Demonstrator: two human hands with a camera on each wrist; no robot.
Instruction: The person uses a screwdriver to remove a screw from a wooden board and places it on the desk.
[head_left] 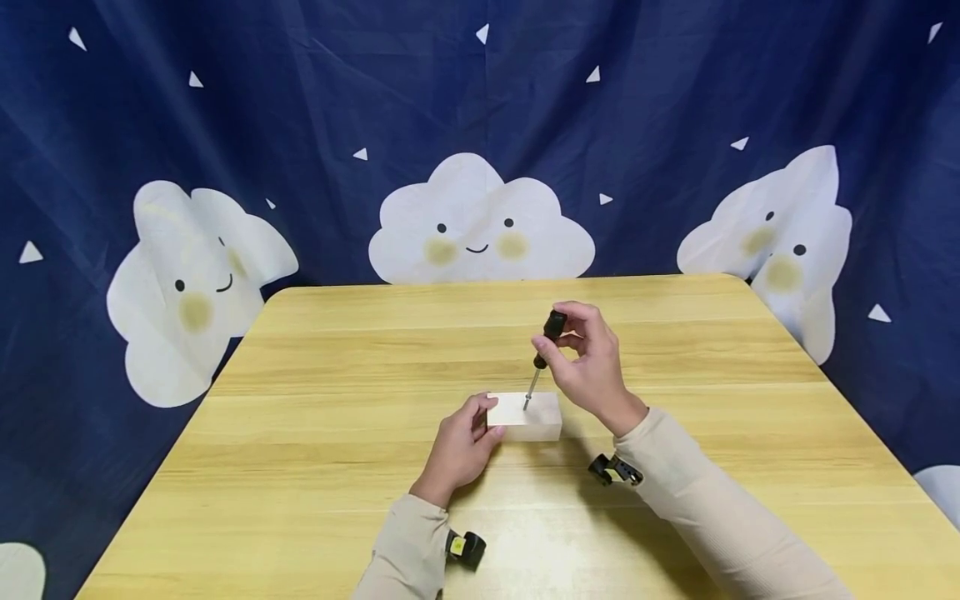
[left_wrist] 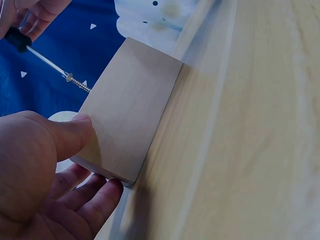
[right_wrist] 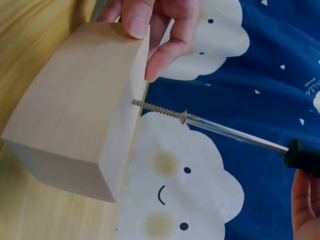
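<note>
A pale wooden block [head_left: 542,429] lies on the table, its smooth side filling the middle of the left wrist view. My left hand [head_left: 459,446] holds the block by its left end, thumb on the near side and fingers at the far side and end. On the top face stands a threaded screw [right_wrist: 160,110], slightly tilted, most of its thread exposed. A screwdriver [right_wrist: 235,134] with a black handle meets the screw's head in line with it. My right hand [head_left: 596,367] pinches that handle between thumb and fingers above the block.
Light wood-grain table [head_left: 337,358] extends around both hands. Behind it hangs a dark blue curtain [head_left: 315,100] with smiling white clouds. Black wrist cameras sit on the left cuff [head_left: 471,550] and right cuff [head_left: 603,469], both low over the table.
</note>
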